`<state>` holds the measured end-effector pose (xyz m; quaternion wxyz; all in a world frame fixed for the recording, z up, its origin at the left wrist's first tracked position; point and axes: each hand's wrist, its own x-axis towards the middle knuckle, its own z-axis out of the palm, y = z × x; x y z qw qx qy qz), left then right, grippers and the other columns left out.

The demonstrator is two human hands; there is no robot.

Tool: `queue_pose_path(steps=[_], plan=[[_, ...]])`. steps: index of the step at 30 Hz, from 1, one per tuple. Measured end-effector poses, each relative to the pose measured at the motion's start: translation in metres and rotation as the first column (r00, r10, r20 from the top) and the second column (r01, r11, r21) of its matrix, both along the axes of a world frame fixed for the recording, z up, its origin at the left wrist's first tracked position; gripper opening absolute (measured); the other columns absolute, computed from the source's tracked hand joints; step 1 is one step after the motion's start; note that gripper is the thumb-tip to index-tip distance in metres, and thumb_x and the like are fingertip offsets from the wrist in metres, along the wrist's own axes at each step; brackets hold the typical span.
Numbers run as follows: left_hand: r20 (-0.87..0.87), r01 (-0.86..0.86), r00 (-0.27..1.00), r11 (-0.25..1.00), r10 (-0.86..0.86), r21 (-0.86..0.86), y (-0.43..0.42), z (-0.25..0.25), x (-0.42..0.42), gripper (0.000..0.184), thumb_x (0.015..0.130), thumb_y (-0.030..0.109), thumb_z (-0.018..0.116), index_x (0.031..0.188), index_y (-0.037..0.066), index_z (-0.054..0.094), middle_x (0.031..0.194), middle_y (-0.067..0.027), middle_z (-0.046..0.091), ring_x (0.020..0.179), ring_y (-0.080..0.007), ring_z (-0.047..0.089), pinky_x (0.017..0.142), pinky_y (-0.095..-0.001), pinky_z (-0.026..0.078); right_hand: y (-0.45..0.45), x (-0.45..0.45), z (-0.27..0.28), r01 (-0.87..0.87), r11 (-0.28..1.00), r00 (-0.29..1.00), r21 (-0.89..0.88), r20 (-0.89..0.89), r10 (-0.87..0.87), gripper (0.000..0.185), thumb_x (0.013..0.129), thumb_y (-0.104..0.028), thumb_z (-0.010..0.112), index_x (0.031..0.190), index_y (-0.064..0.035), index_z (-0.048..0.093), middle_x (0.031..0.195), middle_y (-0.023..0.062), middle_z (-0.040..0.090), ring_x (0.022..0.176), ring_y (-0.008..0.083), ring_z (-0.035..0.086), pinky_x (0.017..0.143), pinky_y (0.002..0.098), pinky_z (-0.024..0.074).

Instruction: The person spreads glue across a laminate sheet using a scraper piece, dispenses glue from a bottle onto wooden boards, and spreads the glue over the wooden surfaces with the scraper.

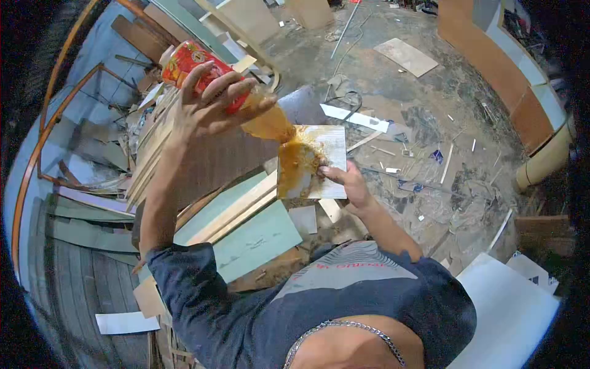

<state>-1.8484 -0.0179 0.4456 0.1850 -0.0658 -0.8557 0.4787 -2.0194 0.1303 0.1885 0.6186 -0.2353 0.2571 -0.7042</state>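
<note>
My left hand [206,107] is wrapped around a plastic bottle [267,123] with a red label and amber contents. The bottle is tilted, its neck pointing down to the right and meeting a small pale board [333,140]. Amber, glue-like stuff [295,161] is smeared across the left and middle of that board. At the board's right edge my right hand [353,184] grips it, thumb on top near the smear. The fingers beneath the board are hidden.
A brown panel [209,150] lies under the bottle, with green boards [258,243] and wood strips [230,212] nearer my body. Stacked planks [153,154] stand left. Scraps and a loose board [405,56] litter the floor. White sheets [510,313] lie at right.
</note>
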Motion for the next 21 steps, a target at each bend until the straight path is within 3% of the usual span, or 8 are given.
queue_pose_path(steps=[5,7,11,13,14,15,17,21], plan=[[0.001,0.004,1.000,1.000,-0.004,-0.016,-0.008,-0.011,0.007,0.059,0.073,0.015,0.064,0.126,0.043,0.062,0.127,0.0040,0.058,0.115,-0.0152,0.055,0.109,-0.0467,0.031,-0.006,-0.001,-0.016,-0.046,0.999,0.999,-0.021,-0.018,0.046,0.029,0.088,-0.014,0.067,0.114,-0.0013,0.062,0.102,0.0047,0.068,0.088,0.0122,0.065,0.080,0.0285,0.0529],[-0.031,-0.023,0.999,1.000,0.022,-0.015,-0.011,-0.019,0.012,0.068,0.068,0.017,0.066,0.129,0.047,0.057,0.123,0.0057,0.058,0.111,-0.0128,0.056,0.107,-0.0462,0.036,0.003,0.001,0.006,-0.021,1.000,1.000,0.011,-0.005,0.021,0.025,0.088,-0.013,0.066,0.110,-0.0010,0.063,0.099,0.0041,0.068,0.086,0.0113,0.066,0.079,0.0275,0.0530],[-0.054,-0.055,0.997,0.998,0.053,-0.021,-0.016,-0.051,0.033,0.072,0.070,0.017,0.067,0.133,0.048,0.053,0.124,0.0056,0.058,0.112,-0.0130,0.056,0.108,-0.0470,0.034,-0.004,0.006,-0.009,0.007,1.000,1.000,0.026,-0.018,-0.007,0.024,0.088,-0.012,0.065,0.110,-0.0003,0.063,0.099,0.0053,0.069,0.085,0.0117,0.066,0.079,0.0271,0.0533],[-0.075,-0.144,0.985,0.983,0.153,0.110,-0.009,-0.066,0.048,0.073,0.072,0.019,0.067,0.136,0.049,0.050,0.125,0.0060,0.057,0.112,-0.0131,0.056,0.109,-0.0478,0.032,-0.004,0.009,-0.005,0.057,0.998,0.997,0.013,0.055,-0.058,0.025,0.089,-0.011,0.065,0.110,0.0007,0.063,0.100,0.0067,0.069,0.085,0.0129,0.067,0.079,0.0277,0.0539],[-0.087,-0.123,0.989,0.992,0.121,-0.020,-0.017,-0.073,0.056,0.068,0.075,0.020,0.066,0.135,0.049,0.051,0.124,0.0058,0.059,0.112,-0.0134,0.056,0.109,-0.0479,0.030,-0.005,0.007,-0.011,0.031,0.999,0.999,-0.032,0.025,-0.030,0.027,0.088,-0.011,0.065,0.112,0.0006,0.061,0.103,0.0076,0.069,0.087,0.0141,0.067,0.078,0.0287,0.0545],[-0.091,-0.119,0.989,0.993,0.117,-0.018,-0.015,-0.081,0.061,0.068,0.075,0.020,0.066,0.135,0.049,0.051,0.124,0.0058,0.059,0.112,-0.0134,0.056,0.109,-0.0479,0.030,-0.007,0.007,-0.012,0.035,0.999,0.999,-0.030,0.020,-0.035,0.027,0.088,-0.011,0.065,0.112,0.0006,0.061,0.103,0.0076,0.069,0.087,0.0141,0.067,0.078,0.0287,0.0545],[-0.125,-0.196,0.967,0.962,0.222,0.190,-0.002,-0.096,0.070,0.065,0.075,0.021,0.066,0.132,0.048,0.055,0.122,0.0047,0.060,0.113,-0.0136,0.055,0.109,-0.0477,0.029,-0.009,0.007,-0.016,0.083,0.997,0.995,0.012,0.059,-0.083,0.026,0.088,-0.011,0.065,0.111,0.0002,0.061,0.102,0.0080,0.069,0.088,0.0158,0.068,0.079,0.0301,0.0553],[-0.113,-0.220,0.953,0.896,0.282,0.385,0.011,-0.104,0.078,0.064,0.070,0.025,0.071,0.132,0.040,0.059,0.119,0.0040,0.061,0.111,-0.0140,0.056,0.107,-0.0457,0.029,-0.016,0.011,-0.022,0.159,0.986,0.982,0.044,0.100,-0.163,0.029,0.088,-0.010,0.064,0.116,-0.0001,0.058,0.106,0.0107,0.068,0.090,0.0190,0.068,0.079,0.0331,0.0575]])
